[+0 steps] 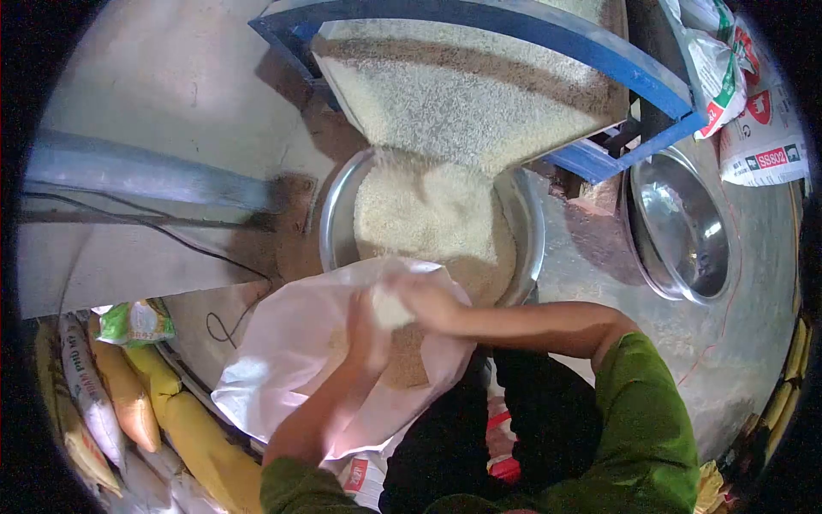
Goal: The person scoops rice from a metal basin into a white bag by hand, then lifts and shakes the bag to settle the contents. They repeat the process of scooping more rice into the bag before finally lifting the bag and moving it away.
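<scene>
Green sleeves (646,411) lead to fingers (409,291) cupping something pale (391,309)

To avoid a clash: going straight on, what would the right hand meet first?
The right hand would probably meet the pale, blurred item beside it, then the left hand; depth is unclear.

L hand (365,336), R hand (431,304) over wht bag (270,360), pale stuff (391,310) btwn; grain (432,223) in metal basin (532,214) blw blue-framed chute (556,27).
</scene>
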Available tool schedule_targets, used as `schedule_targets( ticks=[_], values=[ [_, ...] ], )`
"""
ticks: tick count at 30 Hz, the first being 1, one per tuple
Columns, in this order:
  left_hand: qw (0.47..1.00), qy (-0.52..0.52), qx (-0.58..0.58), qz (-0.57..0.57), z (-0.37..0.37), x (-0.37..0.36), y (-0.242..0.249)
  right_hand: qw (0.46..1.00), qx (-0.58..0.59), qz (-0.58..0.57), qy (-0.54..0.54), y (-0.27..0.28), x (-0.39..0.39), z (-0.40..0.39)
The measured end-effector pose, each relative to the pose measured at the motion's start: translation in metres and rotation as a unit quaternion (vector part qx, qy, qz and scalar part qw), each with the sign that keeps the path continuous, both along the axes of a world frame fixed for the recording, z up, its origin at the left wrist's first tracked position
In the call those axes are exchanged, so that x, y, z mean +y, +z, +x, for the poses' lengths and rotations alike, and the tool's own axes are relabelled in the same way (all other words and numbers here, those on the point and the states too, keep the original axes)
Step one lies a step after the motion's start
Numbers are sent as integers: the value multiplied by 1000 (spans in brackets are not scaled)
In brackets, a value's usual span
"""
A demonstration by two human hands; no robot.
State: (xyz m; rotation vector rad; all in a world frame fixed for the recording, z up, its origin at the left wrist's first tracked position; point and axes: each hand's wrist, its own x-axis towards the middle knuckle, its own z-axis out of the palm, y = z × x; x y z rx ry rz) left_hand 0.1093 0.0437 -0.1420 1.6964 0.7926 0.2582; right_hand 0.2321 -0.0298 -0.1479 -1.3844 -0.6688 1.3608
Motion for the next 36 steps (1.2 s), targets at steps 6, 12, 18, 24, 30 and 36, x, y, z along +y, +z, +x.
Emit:
schedule_targets(
  ticks=[6, 12, 18, 24, 30, 36],
  values=[
    [909, 263, 227, -230, -68, 2, 75, 937, -204, 146, 243, 10, -13, 5],
    [991, 6, 128, -47, -11, 20, 28, 950, -288, -120, -18, -38, -13, 98],
    [894, -133, 304, 301, 132, -15, -45, 739, -669, -57, -50, -235, -32, 136],
    [905, 5, 359, 229, 171, 0, -147, 930, -245, -167, -218, -204, -24, 118],
    [952, 277, 124, 51, 170, -9, -169, 938, 15, -45, -343, -258, -2, 80],
    [818, 424, -165, -352, 159, -4, -79, 854, 300, 69, -420, -111, 35, 74]
  ],
)
